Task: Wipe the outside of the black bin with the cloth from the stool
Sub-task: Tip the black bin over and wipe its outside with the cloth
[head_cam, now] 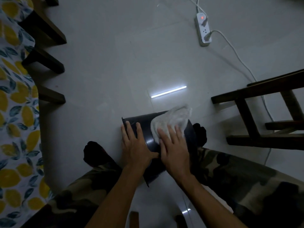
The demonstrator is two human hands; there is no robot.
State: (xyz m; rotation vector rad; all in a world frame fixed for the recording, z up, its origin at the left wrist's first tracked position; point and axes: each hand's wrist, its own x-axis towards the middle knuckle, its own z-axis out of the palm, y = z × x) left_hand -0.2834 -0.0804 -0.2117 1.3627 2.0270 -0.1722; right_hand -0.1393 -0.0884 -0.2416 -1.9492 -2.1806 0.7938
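no readable text anywhere — no labels, brands or numbers.

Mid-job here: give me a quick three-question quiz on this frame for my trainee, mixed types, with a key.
1. True or false: the black bin stands upright on the floor.
2. Which hand presses the cloth against the bin? A) left hand B) right hand C) neither
3. Fill in: the power strip lying on the floor shows a ___ light.

Key:
1. False; it lies on its side between the person's legs.
2. B; the left hand lies flat on the bare bin near its rim, steadying it.
3. Red.
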